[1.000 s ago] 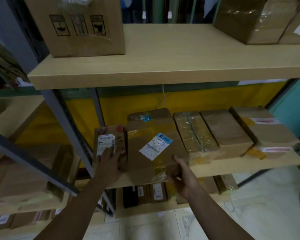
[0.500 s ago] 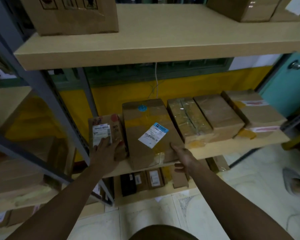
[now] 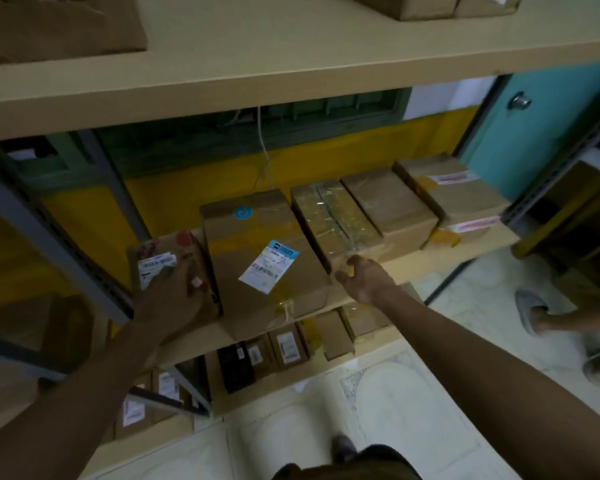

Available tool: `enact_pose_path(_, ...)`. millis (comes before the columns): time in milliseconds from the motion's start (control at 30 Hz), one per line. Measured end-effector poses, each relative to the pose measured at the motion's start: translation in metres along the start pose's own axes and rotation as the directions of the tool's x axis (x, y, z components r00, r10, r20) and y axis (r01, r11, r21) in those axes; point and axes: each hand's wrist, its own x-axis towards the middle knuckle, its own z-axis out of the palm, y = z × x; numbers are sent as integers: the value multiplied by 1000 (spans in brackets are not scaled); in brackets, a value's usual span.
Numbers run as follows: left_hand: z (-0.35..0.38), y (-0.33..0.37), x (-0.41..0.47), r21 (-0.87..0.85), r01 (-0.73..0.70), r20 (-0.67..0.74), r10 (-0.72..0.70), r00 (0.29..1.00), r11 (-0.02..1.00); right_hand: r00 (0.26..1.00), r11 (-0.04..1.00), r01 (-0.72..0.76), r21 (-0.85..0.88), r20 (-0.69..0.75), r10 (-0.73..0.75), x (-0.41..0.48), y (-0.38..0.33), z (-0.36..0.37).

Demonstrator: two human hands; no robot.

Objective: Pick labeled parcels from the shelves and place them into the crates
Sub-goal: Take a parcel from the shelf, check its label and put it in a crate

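A large brown parcel (image 3: 267, 258) with a white and blue label lies flat on the middle shelf (image 3: 440, 259). To its left stands a small parcel (image 3: 160, 252) with a white label; my left hand (image 3: 168, 299) rests flat on top of it. My right hand (image 3: 368, 280) hovers with relaxed fingers at the front end of a parcel wrapped in clear tape (image 3: 336, 220), just right of the large parcel, and holds nothing. No crate is in view.
Two more brown parcels (image 3: 392, 202) (image 3: 454, 192) sit further right on the same shelf. The upper shelf (image 3: 291, 81) overhangs. Several small labeled parcels (image 3: 286, 346) line the lower shelf. Another person's feet (image 3: 534, 313) stand on the tiled floor at right, by a teal door (image 3: 551, 116).
My right hand let go of the large parcel's front edge and moved right toward the taped parcel. The large parcel now lies flat on the shelf. My left hand stays on the small parcel.
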Motion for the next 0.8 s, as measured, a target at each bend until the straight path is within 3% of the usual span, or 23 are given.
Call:
enact_pose_path(67, -3, 22, 7, 4, -29, -34, 29, 999, 1000, 997, 996, 52, -70, -46, -55, 5, 9, -23)
enact_pose_path(200, 1, 80, 20, 39, -96, 42, 94, 995, 995, 980, 956, 159, -247, -80, -183, 24, 34, -62)
enact_pose_path(400, 19, 173, 48, -163, 52, 136, -30, 990, 985, 946, 890, 302, -342, -11, -325, 76, 74, -106)
enact_pose_path(567, 42, 239, 54, -387, 68, 108, -28, 994, 919, 872, 814, 474, -336, 48, -487, 129, 97, -116)
enact_pose_path(667, 58, 268, 53, -492, 150, 145, -89, 985, 858, 843, 742, 501, -445, 54, -536, 149, 105, -112)
enact_pose_path(800, 77, 308, 59, -405, 318, 166, -273, 948, 857, 790, 675, 541, -501, 27, -613, 158, 119, -104)
